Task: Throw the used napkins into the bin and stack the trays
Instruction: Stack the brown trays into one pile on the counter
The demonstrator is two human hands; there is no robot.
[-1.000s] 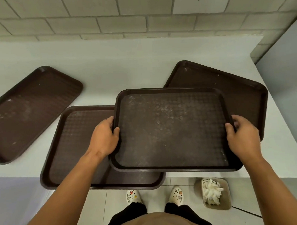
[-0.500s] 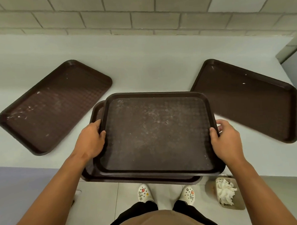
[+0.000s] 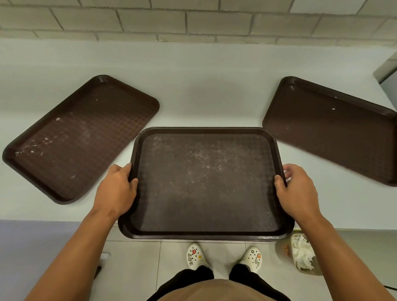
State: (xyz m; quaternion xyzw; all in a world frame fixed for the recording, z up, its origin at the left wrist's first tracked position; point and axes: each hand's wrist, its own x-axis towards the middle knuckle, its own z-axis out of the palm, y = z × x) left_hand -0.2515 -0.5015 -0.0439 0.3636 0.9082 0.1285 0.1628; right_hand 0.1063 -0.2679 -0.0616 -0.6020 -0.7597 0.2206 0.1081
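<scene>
A dark brown tray [image 3: 205,181] lies at the front middle of the white counter, overhanging its edge and squarely covering another tray beneath it. My left hand [image 3: 114,192] grips its left rim and my right hand [image 3: 295,189] grips its right rim. A second brown tray [image 3: 80,136] lies angled at the left, and a third brown tray [image 3: 334,127] lies angled at the right. On the floor under the counter's right side stands a small bin [image 3: 300,256] holding crumpled white napkins.
The white counter [image 3: 202,87] runs back to a tiled wall. Its front edge crosses just below the trays. My feet in white clogs [image 3: 223,257] stand on the tiled floor beneath the held tray.
The tray in my hands has shifted left and now lines up over the tray beneath it, hiding that one. The view has also moved left.
</scene>
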